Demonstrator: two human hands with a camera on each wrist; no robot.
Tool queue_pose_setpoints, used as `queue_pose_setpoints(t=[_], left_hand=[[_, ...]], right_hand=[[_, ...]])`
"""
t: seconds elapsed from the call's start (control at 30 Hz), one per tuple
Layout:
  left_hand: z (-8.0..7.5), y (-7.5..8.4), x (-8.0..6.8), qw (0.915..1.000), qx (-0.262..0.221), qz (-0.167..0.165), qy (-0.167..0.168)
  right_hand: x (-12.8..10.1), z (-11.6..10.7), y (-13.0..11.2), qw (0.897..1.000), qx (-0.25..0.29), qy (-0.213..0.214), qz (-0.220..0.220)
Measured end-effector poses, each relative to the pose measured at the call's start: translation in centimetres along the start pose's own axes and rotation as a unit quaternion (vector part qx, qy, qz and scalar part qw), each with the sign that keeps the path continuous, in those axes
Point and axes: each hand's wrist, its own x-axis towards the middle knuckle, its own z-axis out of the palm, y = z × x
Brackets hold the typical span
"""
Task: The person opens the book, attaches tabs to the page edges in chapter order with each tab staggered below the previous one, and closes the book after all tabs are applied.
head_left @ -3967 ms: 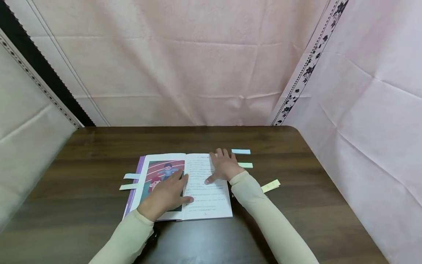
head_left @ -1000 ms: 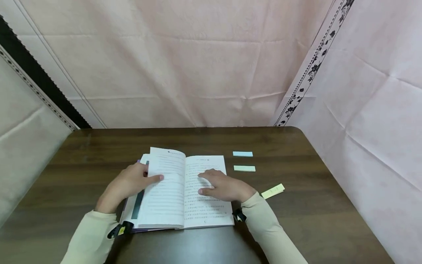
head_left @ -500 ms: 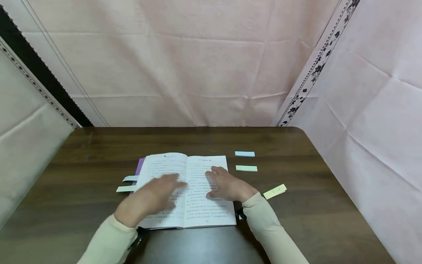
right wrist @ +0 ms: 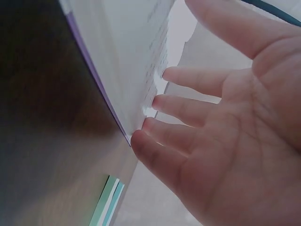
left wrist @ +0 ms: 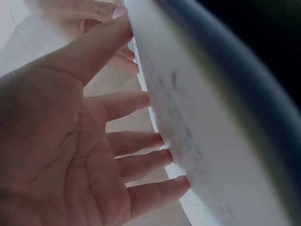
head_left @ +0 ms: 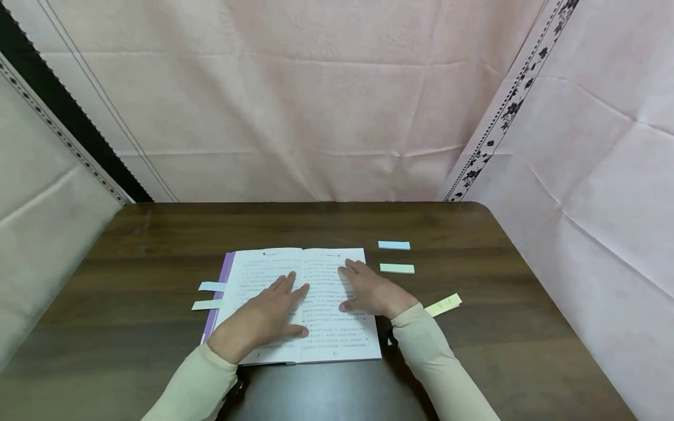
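Both hands lie flat on an open book [head_left: 295, 304] in the middle of the dark wood-grain tabletop [head_left: 474, 351]. Left hand [head_left: 260, 321] rests palm down on the left page, fingers straight and spread, their tips reaching the centre fold; right hand [head_left: 376, 292] presses the right page the same way, fingers extended and slightly fanned. Neither hand grips anything.

The book's pages are thin matte white paper filled with small printed lines, too fine to read; a purple cover edge shows along the left side. Two pale strips of paper [head_left: 210, 295] stick out from that left edge. To the right of the book lie three slim rectangular sticky-note pads: a light blue one [head_left: 394, 245], a mint green one [head_left: 397, 268] and a yellow one [head_left: 443, 304], lying askew. Creased pink cloth [head_left: 316, 105] hangs behind.
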Motion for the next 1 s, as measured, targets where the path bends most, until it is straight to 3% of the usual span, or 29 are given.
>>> queue_pose_setpoints(t=[0.2, 0.5, 0.8, 1.0], left_hand=[[0.3, 0.1, 0.3, 0.9997, -0.007, -0.021, 0.006], [0.3, 0.0, 0.8, 0.9995, -0.010, -0.026, 0.017], [0.3, 0.2, 1.0, 0.9993, -0.015, -0.033, 0.009], [0.3, 0.7, 0.7, 0.9990, -0.021, -0.040, 0.003]], right_hand=[[0.1, 0.0, 0.1, 1.000, 0.011, 0.003, -0.003], [0.2, -0.3, 0.2, 1.000, -0.003, 0.005, -0.013], [0.9, -0.9, 0.5, 0.999, -0.043, 0.000, -0.003], [2.2, -1.3, 1.2, 0.999, -0.040, 0.001, 0.020]])
